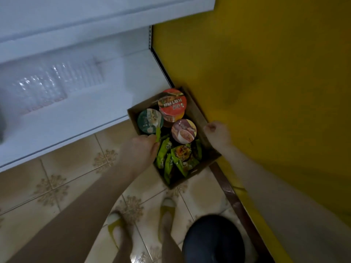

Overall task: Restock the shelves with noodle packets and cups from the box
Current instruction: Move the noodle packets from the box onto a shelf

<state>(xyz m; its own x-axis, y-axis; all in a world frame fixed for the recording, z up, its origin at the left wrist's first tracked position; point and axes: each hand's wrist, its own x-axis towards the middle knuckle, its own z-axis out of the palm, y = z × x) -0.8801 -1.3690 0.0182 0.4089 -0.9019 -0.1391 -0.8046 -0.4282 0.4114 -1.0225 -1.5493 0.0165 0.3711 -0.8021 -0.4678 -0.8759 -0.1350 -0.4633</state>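
An open cardboard box (196, 112) stands on the tiled floor in the corner between the white shelving and a yellow wall. At its far end are three noodle cups: a red-lidded one (172, 104), a dark green one (150, 120) and a brown one (183, 130). Several green noodle packets (177, 158) stand on edge at its near end. My left hand (139, 149) reaches into the box from the left and pinches the top edge of a green packet (158, 134). My right hand (218, 133) is curled over the box's right wall.
The lowest white shelf (91, 109) lies just left of the box, and clear plastic-wrapped goods (57, 82) sit further back on it. More white shelves hang above. The yellow wall (266, 82) closes the right side. My feet (167, 207) stand on the tiles just before the box.
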